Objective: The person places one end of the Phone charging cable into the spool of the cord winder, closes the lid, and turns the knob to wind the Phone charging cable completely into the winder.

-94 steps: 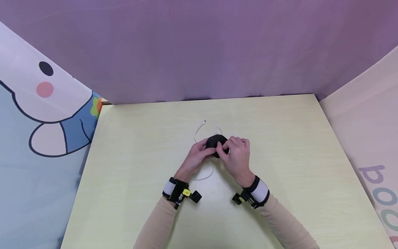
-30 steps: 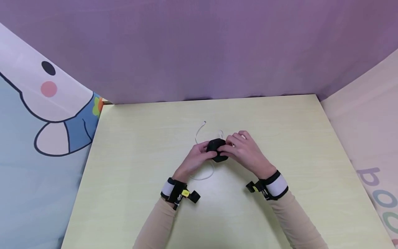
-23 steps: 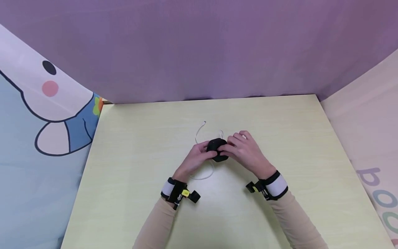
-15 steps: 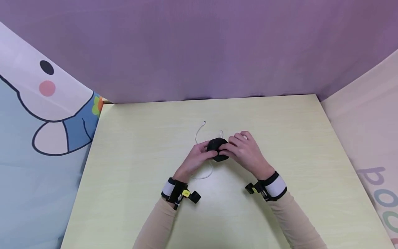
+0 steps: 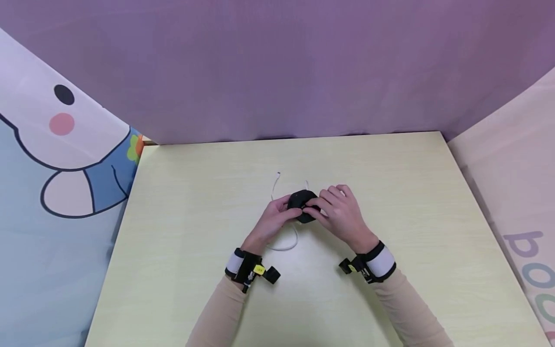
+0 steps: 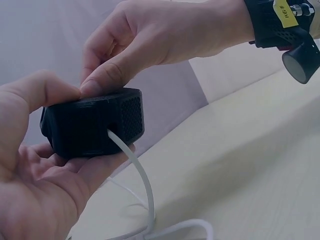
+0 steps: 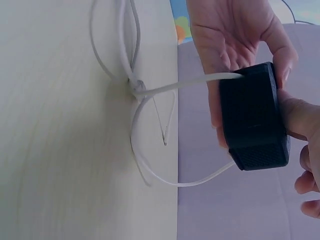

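My left hand (image 5: 272,218) grips a black faceted case (image 6: 82,130) with textured side panels, thumb on its top and fingers underneath. It is held above the table. From an opening in its side runs a white charging cable (image 7: 195,81), and another stretch of cable shows at its lower edge in the right wrist view. My right hand (image 5: 344,212) has its thumb and index fingertips close together on top of the case, beside the left thumb; I cannot tell what small part they pinch there. Its other fingers are curled.
The cable's loop (image 5: 284,249) and small plug end (image 5: 279,174) lie on the pale wooden table (image 5: 208,183) around the hands. A purple curtain (image 5: 277,72) stands behind, with a cartoon-printed sheet (image 5: 73,188) at the left and a pale lettered one (image 5: 520,193) at the right.
Over three seconds my right hand has swung lower and to the right, then slightly back left on the case. The cable's plug end has shifted left. My left hand keeps its hold.
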`<state>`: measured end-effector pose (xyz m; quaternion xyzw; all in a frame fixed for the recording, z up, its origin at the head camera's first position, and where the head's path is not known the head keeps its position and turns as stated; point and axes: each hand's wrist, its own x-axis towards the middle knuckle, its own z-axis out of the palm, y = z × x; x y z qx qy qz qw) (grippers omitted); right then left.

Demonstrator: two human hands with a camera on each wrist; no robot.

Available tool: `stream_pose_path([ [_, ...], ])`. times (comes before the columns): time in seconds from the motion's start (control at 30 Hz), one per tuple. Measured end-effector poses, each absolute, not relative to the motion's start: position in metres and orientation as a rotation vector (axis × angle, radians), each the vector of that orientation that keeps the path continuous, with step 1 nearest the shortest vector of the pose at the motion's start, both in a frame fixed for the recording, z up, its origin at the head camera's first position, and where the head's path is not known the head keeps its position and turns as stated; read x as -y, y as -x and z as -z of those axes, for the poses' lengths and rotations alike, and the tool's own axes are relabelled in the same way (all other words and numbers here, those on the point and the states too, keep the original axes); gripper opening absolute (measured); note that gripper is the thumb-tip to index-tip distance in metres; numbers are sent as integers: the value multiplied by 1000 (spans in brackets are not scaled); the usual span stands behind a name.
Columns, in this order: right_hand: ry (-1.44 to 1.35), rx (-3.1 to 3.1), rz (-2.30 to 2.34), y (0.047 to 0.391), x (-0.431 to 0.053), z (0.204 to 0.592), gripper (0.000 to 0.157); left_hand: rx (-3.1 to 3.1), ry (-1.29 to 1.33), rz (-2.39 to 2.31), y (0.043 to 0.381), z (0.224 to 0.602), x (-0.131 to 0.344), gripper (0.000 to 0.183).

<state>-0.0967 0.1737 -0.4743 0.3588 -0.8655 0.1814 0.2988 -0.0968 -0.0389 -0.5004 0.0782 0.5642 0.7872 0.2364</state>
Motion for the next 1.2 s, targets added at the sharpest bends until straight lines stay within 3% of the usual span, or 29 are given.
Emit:
stream_pose_path([
  [0.2, -926, 2260, -492, 96, -171, 477, 39, -1532, -212, -2175, 97, 500, 39, 51],
  [0.5, -898, 2253, -558, 95, -164, 478, 28, -1517, -226, -2193, 96, 500, 40, 51],
  [1.2, -690, 2303, -759, 89, -149, 480, 26, -1530, -187, -2234, 94, 501, 38, 51],
])
